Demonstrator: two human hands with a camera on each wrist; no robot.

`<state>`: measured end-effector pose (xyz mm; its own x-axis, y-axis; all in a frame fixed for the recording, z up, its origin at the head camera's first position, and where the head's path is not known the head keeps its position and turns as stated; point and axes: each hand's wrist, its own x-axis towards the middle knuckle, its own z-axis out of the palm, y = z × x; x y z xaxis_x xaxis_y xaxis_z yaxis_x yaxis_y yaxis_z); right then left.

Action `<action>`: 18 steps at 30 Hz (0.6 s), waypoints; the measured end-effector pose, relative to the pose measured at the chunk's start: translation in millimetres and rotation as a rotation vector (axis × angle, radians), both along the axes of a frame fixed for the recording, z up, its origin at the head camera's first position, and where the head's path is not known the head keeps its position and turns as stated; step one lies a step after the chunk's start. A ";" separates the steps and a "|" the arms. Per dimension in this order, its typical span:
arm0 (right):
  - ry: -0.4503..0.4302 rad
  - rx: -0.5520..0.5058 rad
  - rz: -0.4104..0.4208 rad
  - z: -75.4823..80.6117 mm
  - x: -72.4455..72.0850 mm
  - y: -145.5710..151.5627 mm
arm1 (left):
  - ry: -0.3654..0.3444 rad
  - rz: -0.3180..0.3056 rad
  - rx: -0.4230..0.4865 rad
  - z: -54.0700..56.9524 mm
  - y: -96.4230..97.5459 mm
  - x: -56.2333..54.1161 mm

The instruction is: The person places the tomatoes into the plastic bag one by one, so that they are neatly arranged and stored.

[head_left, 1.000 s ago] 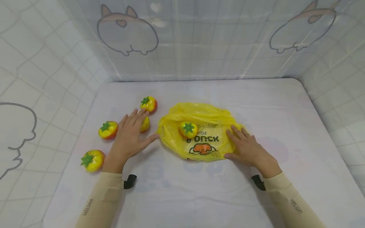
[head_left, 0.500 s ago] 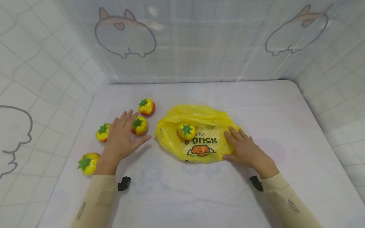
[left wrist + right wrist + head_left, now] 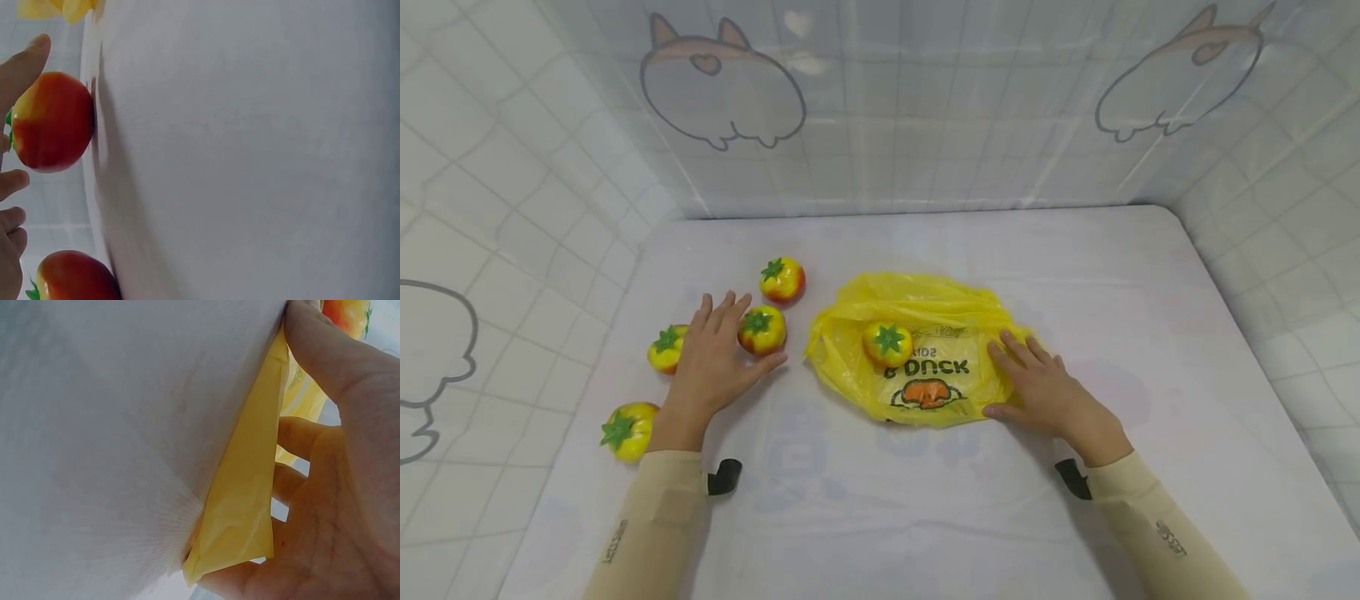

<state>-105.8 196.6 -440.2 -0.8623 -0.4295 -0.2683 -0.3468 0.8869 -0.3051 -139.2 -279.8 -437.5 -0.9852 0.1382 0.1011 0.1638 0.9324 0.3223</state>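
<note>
My left hand (image 3: pixel 709 362) hovers with fingers spread around the near left side of a yellow-red tomato-like fruit (image 3: pixel 762 330) with a green leafy top. In the left wrist view the thumb (image 3: pixel 24 69) overlaps that fruit (image 3: pixel 56 122), and the fingertips lie beside it. My right hand (image 3: pixel 1048 387) rests with spread fingers on the right end of a yellow plastic bag (image 3: pixel 932 292) printed with a duck. In the right wrist view the bag's edge (image 3: pixel 240 506) stands up along the fingers (image 3: pixel 300 437). Another such fruit (image 3: pixel 888 344) sits on the bag, left of the print.
More of these fruits lie on the left: one at the back (image 3: pixel 782 280), one partly behind my left hand (image 3: pixel 666 348), and one near the wrist (image 3: pixel 629 432). A white-covered table (image 3: pixel 887 517) carries everything, with tile-patterned walls (image 3: pixel 925 108) on three sides.
My left hand has drawn back to the left, uncovering the fruit it was partly hiding. The right hand stays on the bag, and the camera has shifted slightly.
</note>
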 end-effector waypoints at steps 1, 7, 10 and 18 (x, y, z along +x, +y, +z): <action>-0.001 0.001 0.000 0.5 -0.2 -0.2 | -0.006 0.003 -0.003 -0.1 0.1 -0.5; 0.001 0.001 -0.003 2.3 -0.2 -0.4 | -0.037 0.009 -0.017 0.7 1.8 -5.6; 0.001 0.000 -0.002 2.3 0.0 0.1 | -0.066 0.013 -0.029 1.8 3.0 -7.0; 0.007 -0.003 0.006 2.6 -0.1 -0.1 | -0.104 0.026 -0.055 2.5 2.9 -8.1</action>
